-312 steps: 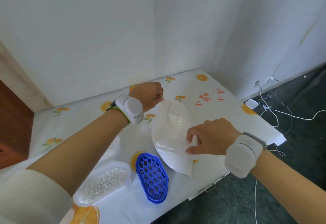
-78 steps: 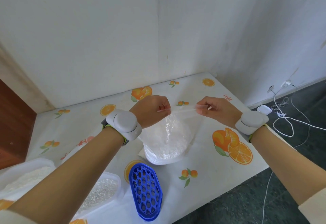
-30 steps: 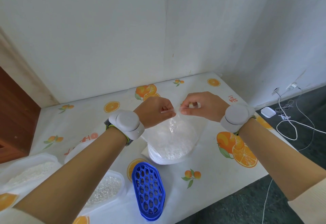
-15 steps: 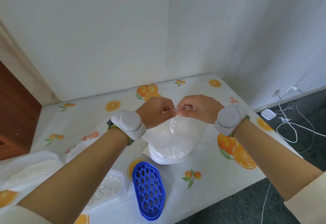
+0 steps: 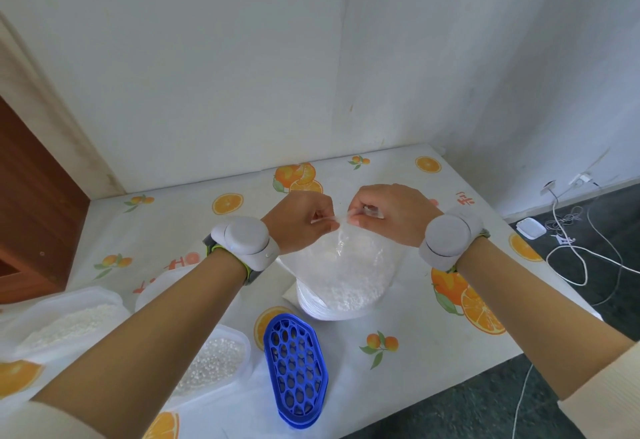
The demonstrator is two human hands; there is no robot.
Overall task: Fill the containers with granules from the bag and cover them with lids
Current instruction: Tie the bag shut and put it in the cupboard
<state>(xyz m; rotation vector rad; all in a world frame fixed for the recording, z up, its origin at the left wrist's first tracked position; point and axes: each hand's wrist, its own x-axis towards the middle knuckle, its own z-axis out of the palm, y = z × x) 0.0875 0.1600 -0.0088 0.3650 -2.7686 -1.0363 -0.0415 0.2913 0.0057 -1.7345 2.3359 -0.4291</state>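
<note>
I had the bag (image 5: 346, 276) near the middle of the table (image 5: 415, 334), its granule-filled belly resting on the surface and its long axis rising straight to the mouth. Both hands met at that top edge. The left hand (image 5: 301, 220) and right hand (image 5: 391, 213) each had fingers curled and clamped on the film, knuckles almost touching. The bag sat directly below the fingertips, neither hand nearer. A container (image 5: 214, 359) lay toward the front left corner under my left forearm, granules showing, and the other container (image 5: 69, 321) was at the left edge. The blue lid (image 5: 294, 362) lay by the front edge. Whether the mouth was being opened or closed, I couldn't tell.
</note>
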